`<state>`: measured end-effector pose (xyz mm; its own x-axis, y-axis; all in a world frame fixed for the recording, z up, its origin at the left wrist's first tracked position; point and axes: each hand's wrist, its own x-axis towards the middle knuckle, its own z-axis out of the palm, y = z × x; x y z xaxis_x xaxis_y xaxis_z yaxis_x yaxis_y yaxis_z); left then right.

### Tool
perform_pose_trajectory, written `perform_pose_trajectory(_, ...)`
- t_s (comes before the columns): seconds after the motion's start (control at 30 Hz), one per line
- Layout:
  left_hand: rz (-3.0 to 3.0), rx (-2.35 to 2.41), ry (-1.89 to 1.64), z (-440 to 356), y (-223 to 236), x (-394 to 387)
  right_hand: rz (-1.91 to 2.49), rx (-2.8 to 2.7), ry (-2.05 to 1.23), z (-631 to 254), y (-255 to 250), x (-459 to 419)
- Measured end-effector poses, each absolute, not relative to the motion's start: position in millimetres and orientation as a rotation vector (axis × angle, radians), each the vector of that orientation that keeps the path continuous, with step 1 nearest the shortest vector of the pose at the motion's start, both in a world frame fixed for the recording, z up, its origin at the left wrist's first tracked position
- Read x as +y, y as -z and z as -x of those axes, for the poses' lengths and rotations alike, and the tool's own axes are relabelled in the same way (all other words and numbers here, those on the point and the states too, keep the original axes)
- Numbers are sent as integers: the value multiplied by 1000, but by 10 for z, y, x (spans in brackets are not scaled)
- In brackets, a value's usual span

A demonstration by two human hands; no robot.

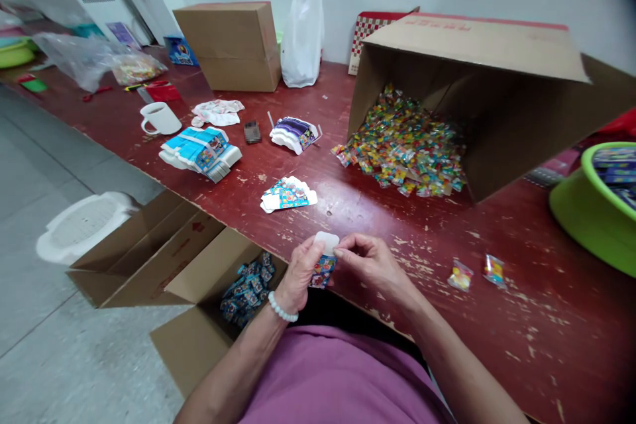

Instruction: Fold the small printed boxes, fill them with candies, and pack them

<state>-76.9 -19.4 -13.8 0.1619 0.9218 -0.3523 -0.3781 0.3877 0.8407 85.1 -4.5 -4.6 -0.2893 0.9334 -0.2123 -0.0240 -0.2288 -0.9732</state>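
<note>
Both hands meet over the near edge of the red table. My left hand, with a white bead bracelet on its wrist, is wrapped round a small blue printed paper box. My right hand pinches the box's white top flap between thumb and fingers. A few flat unfolded boxes lie on the table just beyond the hands. Two small wrapped candies sit to the right of my right hand.
A large cardboard carton lies on its side with a heap of colourful candies spilling out. Stacks of flat boxes, a white mug and a green basin stand on the table. An open carton of finished boxes sits on the floor at the left.
</note>
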Motion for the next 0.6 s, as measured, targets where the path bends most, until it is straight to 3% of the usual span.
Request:
perform_pose_trajectory(0.13, -669, 975, -961, 771, 169, -200, 1129, -1057, -1792, -827, 115, 0)
perform_pose_trajectory(0.37, -503, 972, -931, 792, 144, -187, 1130, -1619, -1223, -830, 55, -94)
perform_pose_trajectory(0.6, -498, 962, -890, 772, 141, -183, 1140, -1272, -1409, -801, 249, -47)
